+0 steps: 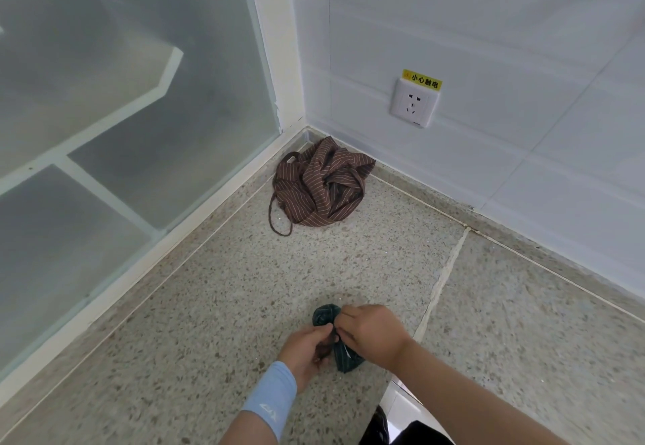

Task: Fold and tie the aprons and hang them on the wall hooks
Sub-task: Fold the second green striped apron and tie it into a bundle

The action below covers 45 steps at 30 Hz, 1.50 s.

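1. At the left stands a frosted glass panel (122, 123) in a white frame, rising from the left edge of the speckled stone surface (209, 305).
2. In the far corner, where the panel meets the tiled wall (523, 43), a brown striped apron (321, 186) lies in a crumpled heap on the surface. One strap loop (276, 221) trails toward the near side.
3. Near the bottom, the left hand (307, 350) comes in with a light blue wristband (272, 399) on the forearm. Its fingers are curled narrow round a dark tie at the left side of the green apron.
4. The green apron (325, 316) is a small, dark, tightly rolled bundle resting on the surface at the near middle, between the two hands and well apart from the brown one.
5. The right hand (373, 333) lies over the bundle's right side, fingertips pinching at its middle and touching the left hand's fingers.
6. A pale seam (443, 287) runs across the surface just right of the hands.
7. On the far wall to the right sits a white socket (413, 104) with a yellow label (422, 79) above it.
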Motion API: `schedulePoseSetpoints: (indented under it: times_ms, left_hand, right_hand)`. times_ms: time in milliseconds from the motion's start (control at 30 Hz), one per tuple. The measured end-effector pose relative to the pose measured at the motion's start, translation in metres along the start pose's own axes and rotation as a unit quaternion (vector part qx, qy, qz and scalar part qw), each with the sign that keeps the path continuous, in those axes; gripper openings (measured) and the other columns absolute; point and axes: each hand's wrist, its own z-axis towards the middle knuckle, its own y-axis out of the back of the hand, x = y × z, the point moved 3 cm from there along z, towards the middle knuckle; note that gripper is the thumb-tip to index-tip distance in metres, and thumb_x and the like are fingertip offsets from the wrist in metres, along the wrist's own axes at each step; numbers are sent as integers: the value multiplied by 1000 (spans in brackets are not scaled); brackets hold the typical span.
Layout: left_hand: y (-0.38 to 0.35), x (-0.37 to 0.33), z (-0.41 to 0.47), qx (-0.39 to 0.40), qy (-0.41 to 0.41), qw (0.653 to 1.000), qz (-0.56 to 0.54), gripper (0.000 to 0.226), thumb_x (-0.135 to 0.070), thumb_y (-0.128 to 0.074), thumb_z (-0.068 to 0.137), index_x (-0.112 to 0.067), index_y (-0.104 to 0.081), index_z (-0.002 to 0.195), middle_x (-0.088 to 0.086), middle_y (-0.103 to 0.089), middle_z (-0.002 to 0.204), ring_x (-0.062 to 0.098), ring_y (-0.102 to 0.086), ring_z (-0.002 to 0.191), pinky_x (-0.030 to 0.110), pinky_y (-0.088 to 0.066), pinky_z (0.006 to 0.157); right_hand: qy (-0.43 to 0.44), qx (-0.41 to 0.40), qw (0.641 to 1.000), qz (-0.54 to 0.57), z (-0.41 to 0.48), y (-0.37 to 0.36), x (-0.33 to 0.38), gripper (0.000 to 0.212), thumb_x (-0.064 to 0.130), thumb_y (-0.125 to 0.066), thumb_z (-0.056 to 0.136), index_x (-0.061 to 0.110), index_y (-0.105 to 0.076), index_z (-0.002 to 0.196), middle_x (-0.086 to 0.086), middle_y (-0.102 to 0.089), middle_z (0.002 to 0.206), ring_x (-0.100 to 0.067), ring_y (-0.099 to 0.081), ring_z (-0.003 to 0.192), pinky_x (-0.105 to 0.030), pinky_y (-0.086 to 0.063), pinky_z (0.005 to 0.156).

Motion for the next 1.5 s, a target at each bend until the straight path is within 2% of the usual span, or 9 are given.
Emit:
schedulePoseSetpoints:
  times_ms: [233, 400, 567, 667, 800, 967, 1133, 1333, 1500]
  left_hand:
    - [-4, 3, -2, -93, -43, 995, -16, 18, -17, -64, 95, -1, -71, 98, 17, -75, 93, 31, -71, 83, 33, -57, 61]
    - [-9, 13, 1, -132, -51, 989, -33, 23, -16, -60, 97, 5, -69, 93, 23, -73, 89, 31, -69, 72, 45, -61, 72]
    - [-4, 14, 5, -195, -123, 971, 65, 29, -24, -52, 101, -3, -68, 87, 15, -73, 79, 30, -71, 69, 48, -61, 69]
    - [7, 12, 4, -255, -155, 934, 196, 28, -32, -48, 102, -14, -66, 88, 1, -69, 83, 16, -65, 72, 35, -55, 67]
    - [0, 8, 7, -230, -157, 936, 214, 25, -26, -34, 106, -17, -53, 92, -2, -55, 84, 6, -50, 73, 24, -37, 59]
    - [6, 7, 15, -159, -185, 881, 405, 39, -28, -31, 105, -18, -42, 70, -2, -47, 70, 9, -41, 62, 28, -34, 59]
    - [18, 0, 13, -34, -224, 869, 439, 35, -39, -58, 96, -26, -55, 64, -10, -54, 59, 2, -47, 52, 15, -35, 52]
    - [17, -5, 18, -13, -207, 835, 509, 34, -36, -49, 101, -26, -47, 69, -7, -52, 69, 4, -45, 62, 17, -34, 55]
    - [4, -11, 17, -17, -238, 822, 517, 42, -28, -44, 103, -21, -33, 64, -5, -39, 62, 4, -35, 55, 18, -28, 50]
  right_hand:
    - [14, 114, 983, -144, 13, -1, 11, 23, 42, -59, 81, 19, -61, 83, 0, -57, 75, -15, -50, 47, -28, -28, 39]
    - [-25, 170, 979, -111, 15, 2, 11, 31, 37, -34, 84, 20, -58, 75, 0, -56, 67, -17, -48, 42, -30, -22, 40]
    - [-21, 233, 967, -100, 21, 8, 4, 32, 31, -35, 101, 11, -60, 97, -8, -59, 88, -26, -58, 63, -32, -25, 48]
    - [-76, 261, 957, -97, 22, 13, -9, 30, 36, -44, 104, 12, -60, 95, -5, -62, 86, -22, -48, 59, -30, -28, 45]
    - [-161, 304, 939, 18, 25, 9, -15, 34, 34, -31, 108, 13, -55, 98, -7, -61, 91, -22, -51, 75, -35, -46, 69]
    - [-280, 272, 900, 192, 29, 4, -22, 22, 22, -47, 104, 14, -67, 96, -5, -68, 96, -20, -62, 87, -22, -40, 69]
    - [-287, 295, 873, 262, 32, 15, -29, 21, 17, -58, 100, 12, -73, 114, 1, -70, 97, -7, -62, 79, -6, -42, 64]
    - [-278, 312, 875, 246, 37, 18, -28, 18, 30, -77, 85, 15, -78, 94, 9, -68, 82, 1, -57, 71, -10, -44, 64]
    - [-371, 262, 870, 190, 40, 11, -30, 24, 33, -70, 90, 10, -72, 83, -3, -71, 83, -16, -65, 79, -28, -54, 67]
